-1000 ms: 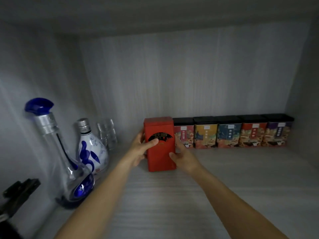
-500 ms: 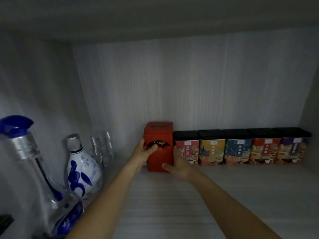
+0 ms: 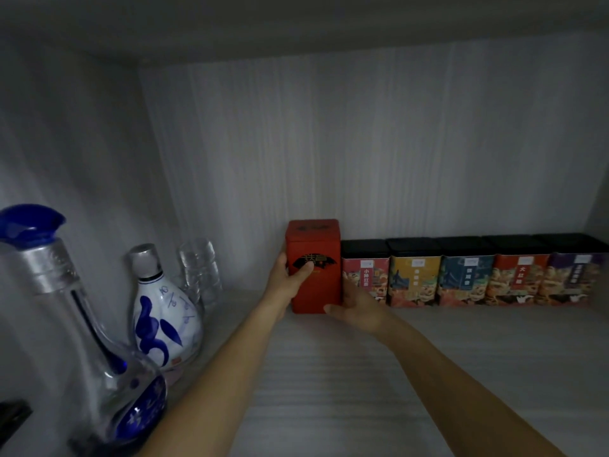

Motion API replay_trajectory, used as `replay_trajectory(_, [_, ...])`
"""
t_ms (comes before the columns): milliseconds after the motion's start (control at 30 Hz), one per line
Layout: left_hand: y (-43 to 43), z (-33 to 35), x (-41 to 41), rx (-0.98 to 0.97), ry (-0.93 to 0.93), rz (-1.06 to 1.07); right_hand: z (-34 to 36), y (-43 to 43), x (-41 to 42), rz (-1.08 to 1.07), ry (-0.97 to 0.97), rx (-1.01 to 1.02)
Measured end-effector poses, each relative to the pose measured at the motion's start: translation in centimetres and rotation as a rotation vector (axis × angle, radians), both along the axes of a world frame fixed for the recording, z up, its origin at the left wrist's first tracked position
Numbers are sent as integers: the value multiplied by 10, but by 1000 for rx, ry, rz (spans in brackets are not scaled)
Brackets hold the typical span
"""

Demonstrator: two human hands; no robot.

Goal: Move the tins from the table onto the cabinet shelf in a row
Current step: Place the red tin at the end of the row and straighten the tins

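Observation:
A tall red tin (image 3: 321,293) stands upright at the back of the cabinet shelf (image 3: 329,374), against the left end of a row of several shorter black-lidded tins (image 3: 464,278). My left hand (image 3: 290,282) wraps its left side, thumb across the front label. My right hand (image 3: 357,305) holds its lower right corner, partly covering the nearest short tin (image 3: 365,272).
At the left stand a tall clear bottle with a blue cap (image 3: 75,324), a white-and-blue ceramic bottle (image 3: 163,321) and stacked small glasses (image 3: 201,275). The cabinet's back wall (image 3: 362,143) is right behind the tins. The right wall closes the row's far end.
Both hands pushed the red tin back from mid-shelf until it stands in line with the row by the back wall. The camera shifted a little.

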State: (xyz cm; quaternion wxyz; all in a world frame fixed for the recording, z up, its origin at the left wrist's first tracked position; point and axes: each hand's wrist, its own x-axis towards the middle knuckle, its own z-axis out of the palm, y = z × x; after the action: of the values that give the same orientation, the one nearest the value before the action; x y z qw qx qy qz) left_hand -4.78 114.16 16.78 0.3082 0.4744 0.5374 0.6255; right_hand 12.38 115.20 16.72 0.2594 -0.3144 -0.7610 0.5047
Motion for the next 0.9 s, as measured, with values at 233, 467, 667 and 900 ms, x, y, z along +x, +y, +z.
replay_trajectory(233, [-12,-30,8,-103,178,40,-47,-80,86,65,-407,222])
replay_trajectory(467, [-2,-44,26,-143,181,262,-82,-135,168,-37,-694,779])
replay_trajectory(667, [-8,-38,40,-214,284,434,-84,-129,179,-135,-808,890])
replay_trajectory(900, [-10,-26,108,25,494,589,-85,-129,189,-133,-881,912])
